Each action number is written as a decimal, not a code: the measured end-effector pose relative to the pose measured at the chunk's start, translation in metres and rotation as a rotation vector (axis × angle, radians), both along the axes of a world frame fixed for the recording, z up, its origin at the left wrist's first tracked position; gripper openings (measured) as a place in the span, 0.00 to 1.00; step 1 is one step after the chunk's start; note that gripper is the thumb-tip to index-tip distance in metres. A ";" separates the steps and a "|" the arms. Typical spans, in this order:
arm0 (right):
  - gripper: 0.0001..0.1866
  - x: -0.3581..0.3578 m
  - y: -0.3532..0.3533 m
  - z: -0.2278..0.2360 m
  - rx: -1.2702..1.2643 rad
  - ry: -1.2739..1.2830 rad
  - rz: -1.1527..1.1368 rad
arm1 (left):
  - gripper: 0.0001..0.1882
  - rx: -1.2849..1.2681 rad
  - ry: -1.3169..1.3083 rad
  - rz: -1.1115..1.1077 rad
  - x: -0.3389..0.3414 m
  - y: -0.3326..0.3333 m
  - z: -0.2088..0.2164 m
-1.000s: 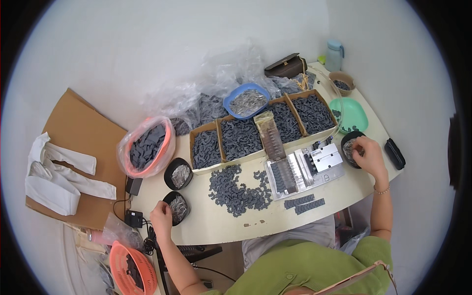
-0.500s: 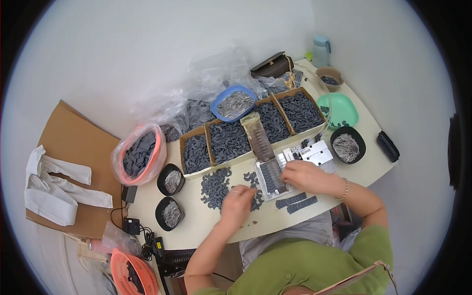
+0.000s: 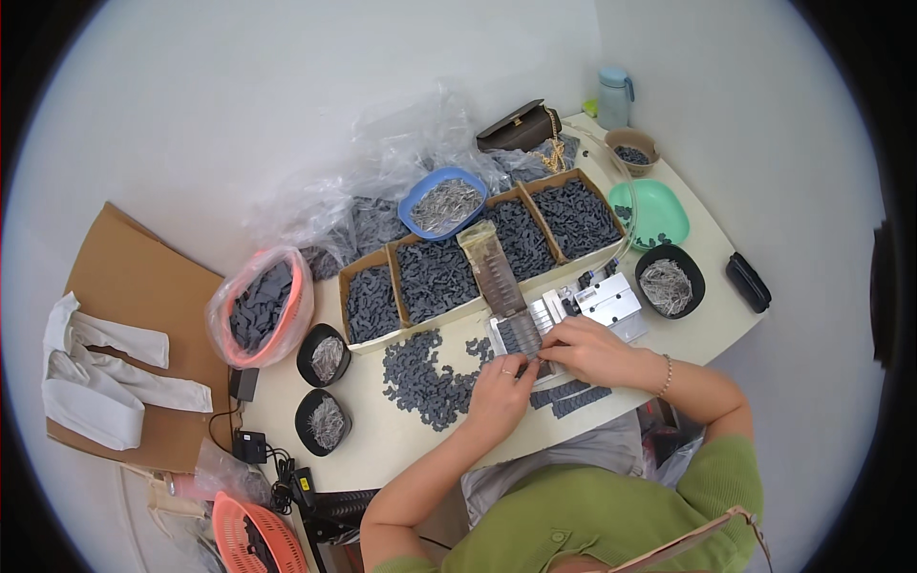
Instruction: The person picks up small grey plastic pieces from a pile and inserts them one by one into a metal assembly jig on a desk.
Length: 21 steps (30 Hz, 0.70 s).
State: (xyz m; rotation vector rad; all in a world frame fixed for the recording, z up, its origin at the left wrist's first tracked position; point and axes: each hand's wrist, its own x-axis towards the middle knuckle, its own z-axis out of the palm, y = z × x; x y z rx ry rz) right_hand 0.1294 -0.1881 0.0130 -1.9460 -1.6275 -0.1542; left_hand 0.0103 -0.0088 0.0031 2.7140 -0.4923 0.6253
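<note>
My left hand [image 3: 499, 394] is at the near left corner of a silver metal fixture [image 3: 556, 307], its fingertips pinched together over the slotted part. My right hand [image 3: 594, 353] meets it there, thumb and fingers closed just beside the left fingertips. Whatever lies between the fingers is too small or hidden to make out. Dark grey small pieces [image 3: 519, 336] sit in rows in the fixture, partly covered by my hands. A clear ribbed plastic cover [image 3: 494, 267] leans up from its far edge. Loose grey pieces [image 3: 428, 377] are spread left of my left hand.
Behind the fixture, a divided cardboard box [image 3: 411, 327] holds many grey pieces. A blue bowl [image 3: 413, 218] of metal pins rests on it. Black bowls [image 3: 346, 439] of pins stand left, another black bowl [image 3: 700, 286] right. Joined grey strips [image 3: 579, 401] lie near the front edge.
My left hand has moved right, from the loose grey pieces to the fixture. My right hand has shifted slightly nearer me, and the two sets of fingertips now meet. The whole view has shifted slightly.
</note>
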 end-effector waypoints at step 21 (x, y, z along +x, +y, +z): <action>0.12 -0.017 -0.010 0.004 0.048 -0.097 -0.124 | 0.25 0.058 0.134 0.096 -0.021 0.002 -0.004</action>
